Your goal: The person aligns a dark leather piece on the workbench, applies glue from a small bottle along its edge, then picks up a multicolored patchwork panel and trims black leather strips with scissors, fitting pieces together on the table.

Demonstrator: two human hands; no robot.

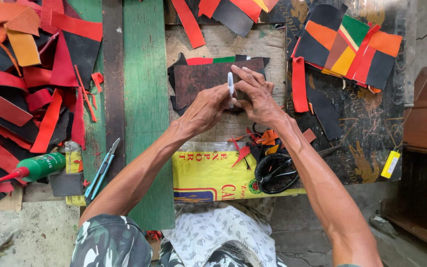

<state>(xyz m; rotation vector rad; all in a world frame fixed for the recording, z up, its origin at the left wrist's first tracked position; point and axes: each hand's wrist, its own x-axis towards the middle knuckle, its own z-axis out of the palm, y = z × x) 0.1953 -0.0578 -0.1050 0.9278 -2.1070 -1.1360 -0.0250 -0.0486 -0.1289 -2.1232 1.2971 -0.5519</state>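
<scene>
Both hands meet over the middle of the worktop [233, 42]: the left hand [206, 106] and the right hand [258, 96] are close together, fingertips pinched on a slim white pen [230, 86] that stands upright between them. Directly under and just beyond the hands lies a dark brown leather piece [198, 79], resting on black, red and green scraps whose edges peek out past it. Near the right wrist sit black-handled scissors [275, 173], with small red and orange offcuts [260, 141] between them and the hands. Below the forearms a yellow printed bag [208, 173] covers the worktop's near edge. Well to the left of the left forearm are a blue-handled tool [102, 170] and a green glue bottle [35, 167] with a red nozzle, beside a heap of red and black strips [21, 94]. Beyond the right hand lies a stack of coloured patches [352, 44].
</scene>
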